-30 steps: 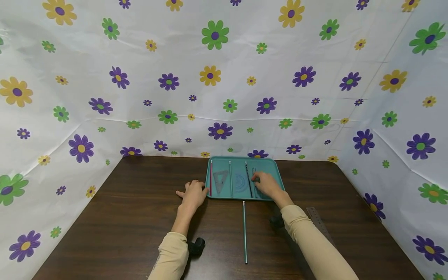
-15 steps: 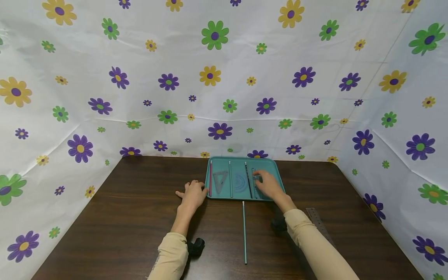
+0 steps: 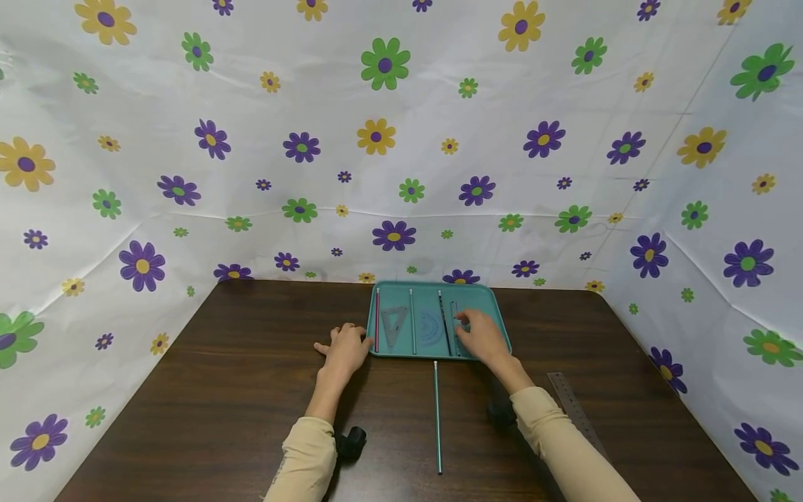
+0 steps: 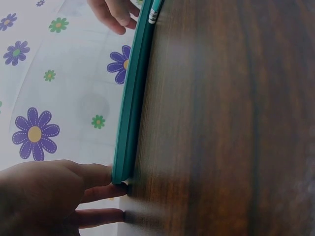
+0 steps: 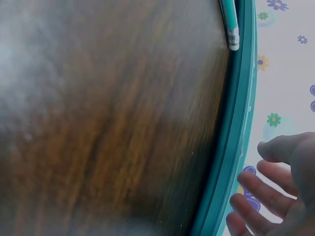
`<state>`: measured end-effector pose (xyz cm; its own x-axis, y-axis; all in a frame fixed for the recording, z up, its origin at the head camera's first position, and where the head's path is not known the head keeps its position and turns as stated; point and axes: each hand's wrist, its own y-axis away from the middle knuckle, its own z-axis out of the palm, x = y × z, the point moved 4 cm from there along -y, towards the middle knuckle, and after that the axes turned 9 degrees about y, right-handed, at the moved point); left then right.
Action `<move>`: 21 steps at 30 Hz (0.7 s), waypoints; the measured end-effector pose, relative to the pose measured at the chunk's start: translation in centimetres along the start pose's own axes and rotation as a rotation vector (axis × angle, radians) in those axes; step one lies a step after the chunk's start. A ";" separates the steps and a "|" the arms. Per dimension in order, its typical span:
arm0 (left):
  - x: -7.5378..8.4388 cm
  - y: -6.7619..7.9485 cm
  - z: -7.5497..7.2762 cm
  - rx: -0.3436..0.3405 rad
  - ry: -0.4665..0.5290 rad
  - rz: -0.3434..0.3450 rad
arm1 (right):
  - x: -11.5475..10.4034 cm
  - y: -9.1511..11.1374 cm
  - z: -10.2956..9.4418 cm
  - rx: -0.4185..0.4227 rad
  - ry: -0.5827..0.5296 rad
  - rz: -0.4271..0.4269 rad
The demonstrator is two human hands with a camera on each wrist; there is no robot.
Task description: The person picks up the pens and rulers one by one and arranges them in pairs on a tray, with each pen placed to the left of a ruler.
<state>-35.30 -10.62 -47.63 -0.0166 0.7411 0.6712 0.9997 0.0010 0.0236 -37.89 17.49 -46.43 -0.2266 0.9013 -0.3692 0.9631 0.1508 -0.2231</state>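
A teal tray [image 3: 426, 295] lies at the table's far edge. In it, left to right, are a pink pencil [image 3: 377, 322], a clear set square [image 3: 394, 328], a teal pencil [image 3: 413, 324], a clear protractor [image 3: 431, 329], a dark patterned pencil [image 3: 445, 324] and a narrow clear ruler [image 3: 454, 314]. My left hand [image 3: 345, 350] touches the tray's left edge with extended fingers, seen also in the left wrist view. Above the tray's right part hovers my right hand [image 3: 486, 338], partly hiding the ruler. The right wrist view shows its fingers [image 5: 266, 194] loosely bent and apart, holding nothing.
Another teal pencil [image 3: 438, 418] lies on the brown table [image 3: 251, 390] in front of the tray. A metal ruler [image 3: 572, 408] lies to the right, beside my right sleeve. Flower-patterned sheeting [image 3: 314, 174] rises behind the table and at its sides.
My right hand's thumb and fingers have spread apart from a pinch over the clear ruler, and the hand has shifted slightly to the right. The left hand has stayed at the tray's edge.
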 end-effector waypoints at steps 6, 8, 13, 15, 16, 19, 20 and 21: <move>0.0 0.1 -0.1 0.002 -0.002 -0.002 | -0.4 0.8 -0.2 0.055 0.050 0.003; 0.0 0.1 -0.1 0.003 -0.002 0.000 | -0.6 1.0 -0.1 0.056 0.057 0.007; 0.0 0.1 -0.1 0.003 -0.005 0.002 | -1.3 1.6 -0.1 -0.003 0.052 0.033; 0.0 0.1 -0.1 0.003 -0.006 0.003 | -1.6 1.9 -0.1 -0.029 0.051 0.037; 0.0 0.1 -0.1 0.003 -0.005 0.003 | -1.7 2.0 -0.1 -0.036 0.052 0.031; 0.1 0.1 -0.1 0.004 -0.003 0.006 | -1.9 2.5 0.1 -0.042 0.072 0.023; 0.1 0.2 0.0 0.003 -0.002 0.006 | -2.0 2.6 0.2 -0.040 0.080 0.020; 0.1 0.2 0.0 0.002 -0.001 0.007 | -2.0 2.8 0.2 -0.038 0.086 0.017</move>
<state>-35.12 -10.57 -47.55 -0.0100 0.7421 0.6702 0.9998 -0.0026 0.0178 -34.78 15.98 -46.47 -0.1981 0.9351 -0.2940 0.9719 0.1485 -0.1825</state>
